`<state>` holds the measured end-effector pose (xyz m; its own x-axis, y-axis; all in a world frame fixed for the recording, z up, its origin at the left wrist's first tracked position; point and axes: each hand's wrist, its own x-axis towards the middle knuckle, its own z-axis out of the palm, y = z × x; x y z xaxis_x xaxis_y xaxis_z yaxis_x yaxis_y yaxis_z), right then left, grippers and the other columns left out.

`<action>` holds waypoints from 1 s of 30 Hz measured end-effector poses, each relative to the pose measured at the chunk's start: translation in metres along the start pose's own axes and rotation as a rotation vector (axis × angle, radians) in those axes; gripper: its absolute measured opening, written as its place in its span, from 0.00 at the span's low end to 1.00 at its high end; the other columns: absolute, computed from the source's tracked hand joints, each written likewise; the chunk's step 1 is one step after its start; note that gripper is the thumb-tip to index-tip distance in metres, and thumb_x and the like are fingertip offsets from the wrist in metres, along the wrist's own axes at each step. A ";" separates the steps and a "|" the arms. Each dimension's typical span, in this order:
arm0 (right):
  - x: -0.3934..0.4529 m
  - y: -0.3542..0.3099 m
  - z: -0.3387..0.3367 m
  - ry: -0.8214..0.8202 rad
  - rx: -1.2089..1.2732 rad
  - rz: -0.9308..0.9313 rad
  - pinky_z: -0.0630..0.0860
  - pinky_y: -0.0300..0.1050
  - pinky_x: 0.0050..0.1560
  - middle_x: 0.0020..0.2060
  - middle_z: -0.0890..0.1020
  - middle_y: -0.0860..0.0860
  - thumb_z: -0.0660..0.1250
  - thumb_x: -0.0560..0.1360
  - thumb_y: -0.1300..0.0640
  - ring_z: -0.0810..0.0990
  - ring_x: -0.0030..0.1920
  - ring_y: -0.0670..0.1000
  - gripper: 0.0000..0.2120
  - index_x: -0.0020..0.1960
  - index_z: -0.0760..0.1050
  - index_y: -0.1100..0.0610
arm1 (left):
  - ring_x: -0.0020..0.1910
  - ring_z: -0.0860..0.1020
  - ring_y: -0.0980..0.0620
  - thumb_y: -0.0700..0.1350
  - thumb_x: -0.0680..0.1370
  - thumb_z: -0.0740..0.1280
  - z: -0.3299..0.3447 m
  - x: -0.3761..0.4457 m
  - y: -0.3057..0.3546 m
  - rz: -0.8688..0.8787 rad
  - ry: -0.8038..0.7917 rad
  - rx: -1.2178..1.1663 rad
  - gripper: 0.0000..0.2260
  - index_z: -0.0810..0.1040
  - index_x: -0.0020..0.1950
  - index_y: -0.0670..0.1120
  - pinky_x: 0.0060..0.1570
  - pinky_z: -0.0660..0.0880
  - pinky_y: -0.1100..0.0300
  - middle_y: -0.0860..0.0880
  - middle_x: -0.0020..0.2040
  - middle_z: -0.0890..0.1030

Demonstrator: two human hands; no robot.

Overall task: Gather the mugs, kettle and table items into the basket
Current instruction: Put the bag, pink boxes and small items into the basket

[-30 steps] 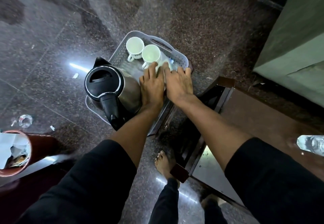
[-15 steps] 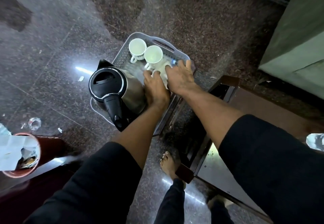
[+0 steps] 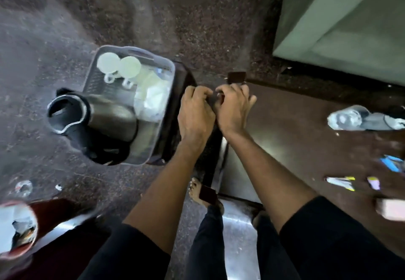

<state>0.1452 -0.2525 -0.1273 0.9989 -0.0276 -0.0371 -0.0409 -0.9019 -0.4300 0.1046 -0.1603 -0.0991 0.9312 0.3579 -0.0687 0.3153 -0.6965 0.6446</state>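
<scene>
**Basket nearly full, small things still out**

Basket (image 3: 168, 69) sits on a dark stand, at about 10 o'clock from the hands. Inside it, starting from the left, the kettle (image 3: 96, 115) fills the near end at 9 o'clock. Two white mugs (image 3: 118, 64) stand side by side at the far end. Some pale, crumpled stuff lies just beside them; it is too blurry to name.

Next come the hands, close together over the left edge of the tabletop (image 3: 295, 130). The left hand (image 3: 195, 113) has its fingers curled in. The right hand (image 3: 234, 106) is curled too. They may be pinching something small and dark between them, but I cannot tell for sure.

Farther right, at about 3 o'clock, a clear bottle (image 3: 348, 117) lies on its side on the tabletop. Small packets (image 3: 339, 181) lie near the right edge at about 4 o'clock.

I think the next job is to pick up those last things. It would be best to take the bottle by its middle with one hand and sweep the packets together with the other. They should go in the gap beside the mugs, set down gently so that no mug tips.
</scene>
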 end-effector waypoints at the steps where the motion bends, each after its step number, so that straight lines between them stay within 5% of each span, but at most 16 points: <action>1: -0.006 0.023 -0.007 -0.003 0.029 0.052 0.64 0.53 0.55 0.50 0.83 0.47 0.67 0.76 0.55 0.74 0.58 0.55 0.08 0.52 0.82 0.48 | 0.55 0.79 0.48 0.39 0.77 0.62 0.016 -0.009 0.011 0.021 -0.055 0.010 0.13 0.80 0.57 0.50 0.53 0.78 0.52 0.50 0.56 0.78; 4: -0.031 0.081 -0.025 -0.016 0.080 0.168 0.70 0.54 0.57 0.50 0.84 0.49 0.66 0.75 0.57 0.76 0.57 0.56 0.10 0.52 0.83 0.49 | 0.52 0.79 0.53 0.38 0.78 0.65 0.059 -0.034 0.029 0.054 -0.179 0.021 0.11 0.81 0.54 0.52 0.51 0.78 0.59 0.53 0.55 0.78; 9: -0.072 0.215 -0.065 -0.066 0.072 0.423 0.74 0.53 0.63 0.55 0.84 0.54 0.66 0.75 0.59 0.78 0.60 0.59 0.14 0.58 0.84 0.55 | 0.52 0.80 0.50 0.37 0.77 0.66 0.151 -0.089 0.098 0.140 -0.408 0.076 0.13 0.82 0.52 0.54 0.53 0.80 0.54 0.54 0.55 0.79; 18: -0.105 0.409 -0.135 -0.051 0.011 0.692 0.74 0.53 0.58 0.48 0.85 0.58 0.66 0.75 0.56 0.80 0.55 0.62 0.09 0.50 0.84 0.57 | 0.55 0.83 0.44 0.42 0.76 0.66 0.294 -0.161 0.240 0.289 -0.752 0.133 0.10 0.83 0.53 0.53 0.54 0.80 0.53 0.50 0.56 0.83; 25: -0.112 0.527 -0.179 0.050 -0.086 0.881 0.70 0.53 0.58 0.56 0.82 0.56 0.66 0.75 0.52 0.75 0.62 0.61 0.12 0.55 0.82 0.54 | 0.58 0.82 0.45 0.41 0.76 0.66 0.377 -0.209 0.315 0.418 -0.837 0.174 0.12 0.83 0.55 0.52 0.57 0.79 0.53 0.51 0.57 0.84; 30: -0.125 0.569 -0.180 0.038 -0.034 1.295 0.73 0.59 0.62 0.64 0.71 0.57 0.73 0.71 0.44 0.71 0.67 0.62 0.28 0.65 0.70 0.56 | 0.64 0.79 0.44 0.38 0.78 0.64 0.432 -0.225 0.354 0.503 -0.817 0.195 0.17 0.79 0.65 0.51 0.64 0.75 0.51 0.48 0.65 0.79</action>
<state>0.0011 -0.8398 -0.2054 0.2337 -0.8947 -0.3807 -0.9722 -0.2210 -0.0774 0.0857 -0.7561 -0.1842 0.7822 -0.4987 -0.3735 -0.1969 -0.7666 0.6112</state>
